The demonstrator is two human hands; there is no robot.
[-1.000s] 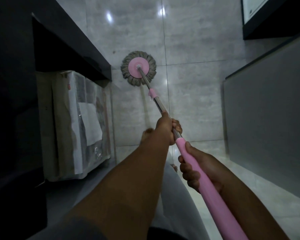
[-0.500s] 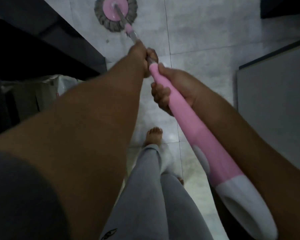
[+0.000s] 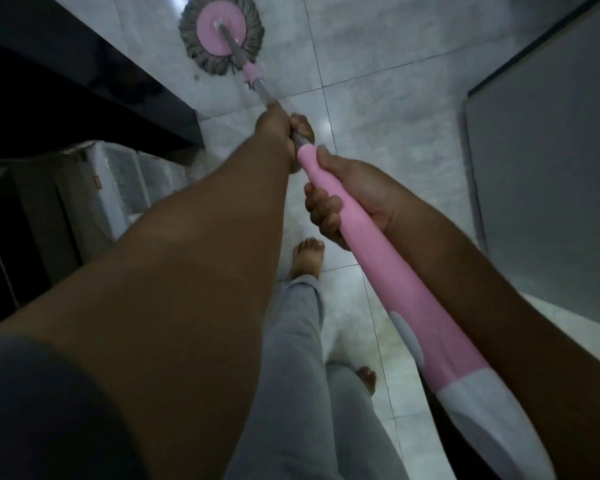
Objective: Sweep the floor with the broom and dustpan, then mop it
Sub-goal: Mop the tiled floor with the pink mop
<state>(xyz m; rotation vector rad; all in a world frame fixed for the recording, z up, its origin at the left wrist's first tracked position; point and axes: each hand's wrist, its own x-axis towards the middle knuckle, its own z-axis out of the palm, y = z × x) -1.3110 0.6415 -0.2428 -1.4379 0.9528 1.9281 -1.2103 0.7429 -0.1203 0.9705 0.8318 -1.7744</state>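
Observation:
A round mop head (image 3: 221, 32) with a pink disc and grey strands lies flat on the pale tiled floor (image 3: 378, 81) at the top of the view. Its metal pole runs down toward me and widens into a pink mop handle (image 3: 388, 271) with a white end. My left hand (image 3: 281, 131) grips the metal pole just above the pink part. My right hand (image 3: 343, 199) grips the pink handle right below it, fingers curled round it. No broom or dustpan is in view.
A dark cabinet (image 3: 84, 84) runs along the left, with a plastic-wrapped box (image 3: 111, 181) beneath it. A grey panel (image 3: 551, 168) stands on the right. My bare feet (image 3: 307, 258) and grey trousers (image 3: 302, 375) are below the handle on the tiles.
The mop head slid away from me along the cabinet, then came back a little toward me. My view dropped toward my legs. Both hands kept their grip on the handle.

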